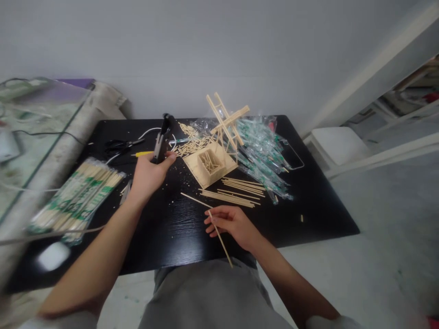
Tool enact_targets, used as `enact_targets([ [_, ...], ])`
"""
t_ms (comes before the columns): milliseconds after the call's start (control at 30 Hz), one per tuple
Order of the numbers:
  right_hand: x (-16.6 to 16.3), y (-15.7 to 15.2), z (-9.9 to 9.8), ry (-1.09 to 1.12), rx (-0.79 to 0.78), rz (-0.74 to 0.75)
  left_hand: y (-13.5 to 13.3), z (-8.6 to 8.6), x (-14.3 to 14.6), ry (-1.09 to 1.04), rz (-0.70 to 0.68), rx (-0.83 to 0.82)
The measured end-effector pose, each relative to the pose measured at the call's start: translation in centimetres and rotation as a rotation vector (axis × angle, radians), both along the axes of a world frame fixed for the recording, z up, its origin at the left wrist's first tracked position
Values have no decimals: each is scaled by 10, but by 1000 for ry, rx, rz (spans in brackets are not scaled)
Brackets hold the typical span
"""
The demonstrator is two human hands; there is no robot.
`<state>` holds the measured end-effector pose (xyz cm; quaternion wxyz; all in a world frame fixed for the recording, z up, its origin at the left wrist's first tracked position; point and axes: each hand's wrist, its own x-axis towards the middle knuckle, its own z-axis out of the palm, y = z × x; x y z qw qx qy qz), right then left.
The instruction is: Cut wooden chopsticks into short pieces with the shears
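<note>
My left hand [149, 176] is closed around an upright black hand tool [161, 141]; blur hides its exact kind. My right hand [235, 224] pinches a thin wooden stick [221, 240] near the table's front edge. A second thin stick [195, 199] meets it at an angle by the fingertips; whether the two are joined I cannot tell. Beyond my hands stands a wooden stick model [226, 121] with crossed ladder-like blades on a square board [192, 160]. A small square box [211, 169] on that board holds short stick pieces. Several loose sticks [236, 196] lie in front.
Wrapped chopstick packs [77, 196] and a white mouse [54, 256] lie at left. Black-handled scissors [118, 145], a yellow tool [144, 154] and a white cable [149, 131] are near my left hand. Cut pieces [192, 145] and empty wrappers [264, 151] sit around the model.
</note>
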<state>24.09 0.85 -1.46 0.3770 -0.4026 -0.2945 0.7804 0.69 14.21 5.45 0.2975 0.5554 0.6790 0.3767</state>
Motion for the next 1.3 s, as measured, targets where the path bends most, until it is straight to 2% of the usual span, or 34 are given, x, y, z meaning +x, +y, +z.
enact_targets([
  [167,3,3,7,13,75,-51,-39,-11,-6,38,-102,-75],
  [333,-3,5,15,25,153,-109,-80,-20,-8,191,-390,-119],
  [400,-6,5,19,4,189,-139,-93,-23,-6,241,-458,-109],
  [700,-12,0,34,-127,252,-182,-125,-39,5,423,-521,26],
  [933,-12,-4,36,-131,271,-189,-132,-36,8,606,-487,53],
  [1133,-14,-5,35,-116,274,-183,-132,-33,11,645,-480,-7],
  [1300,-12,-5,37,-104,265,-185,-134,-28,8,694,-536,-118],
])
